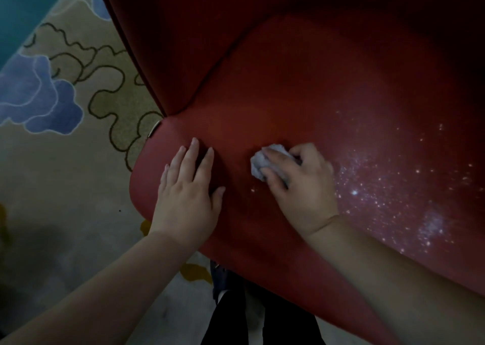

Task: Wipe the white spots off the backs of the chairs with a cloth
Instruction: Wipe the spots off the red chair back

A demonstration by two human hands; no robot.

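My right hand grips a crumpled pale grey-white cloth, fingers curled over it and pressing it against the smooth red padded chair back. My left hand lies flat on the same red surface just left of the cloth, fingers straight and slightly spread, holding nothing. A scatter of small white spots covers the chair back to the right of my right hand, the nearest ones just beside my knuckles. Under the chair lies a beige patterned carpet with blue cloud shapes and dark curly outlines
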